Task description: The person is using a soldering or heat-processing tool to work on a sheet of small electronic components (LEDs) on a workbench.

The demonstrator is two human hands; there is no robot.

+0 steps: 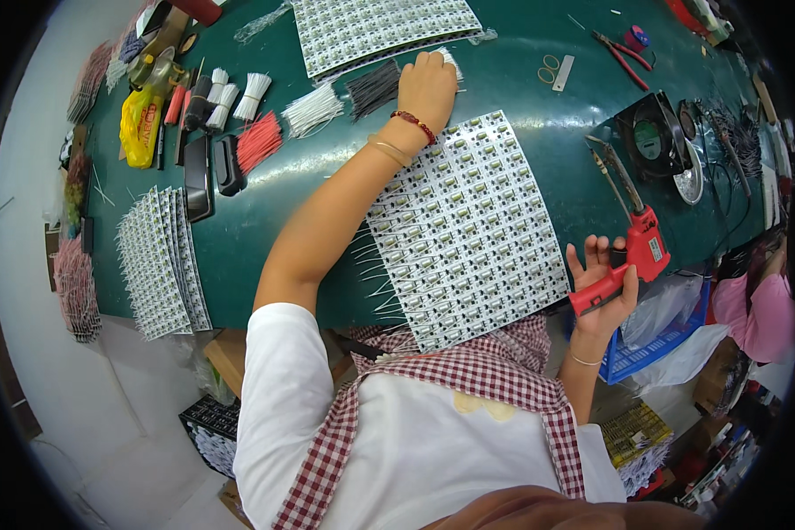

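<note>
My left hand (427, 90) reaches to the far side of the table, its fingers curled down beside a bundle of short white wires (451, 65). The fingertips are hidden, so what they pinch cannot be made out. My right hand (625, 300) is wrapped round the handle of a red soldering gun (647, 252), whose long tip points away to the upper left. Between my arms lies a large white sheet of circuit boards (477, 238) with rows of small components. White wires stick out along its left edge. Black wires (373, 88) lie left of my left hand.
Further left are white wires (313, 109) and red wires (259, 141). A stack of board sheets (161, 265) sits at the left edge, another (384, 31) at the back. At right are a black fan (652, 132), red-handled cutters (625, 60) and a blue crate (658, 349).
</note>
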